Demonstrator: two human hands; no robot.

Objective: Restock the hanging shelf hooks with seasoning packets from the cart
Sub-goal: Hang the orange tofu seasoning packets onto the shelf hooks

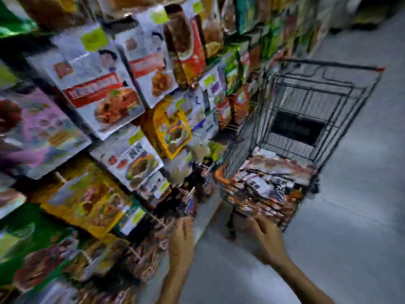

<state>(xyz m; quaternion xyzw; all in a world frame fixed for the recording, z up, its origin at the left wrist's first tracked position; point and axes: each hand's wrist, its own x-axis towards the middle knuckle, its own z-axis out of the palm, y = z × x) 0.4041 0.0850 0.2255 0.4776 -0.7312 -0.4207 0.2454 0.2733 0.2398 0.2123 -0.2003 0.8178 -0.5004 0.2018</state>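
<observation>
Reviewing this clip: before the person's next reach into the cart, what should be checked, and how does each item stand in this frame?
1. Packets available in the shopping cart: ok, a pile of seasoning packets fills its near end.
2. Right hand free to grab: looks ok, fingers spread near the cart's rim, nothing visibly held, though blur limits certainty.
3. Left hand free: cannot tell, it is at the low shelf hooks and blur hides any packet.
4. Empty hook ready: cannot tell, too blurred.
5. Floor between person and cart unobstructed: ok.
</observation>
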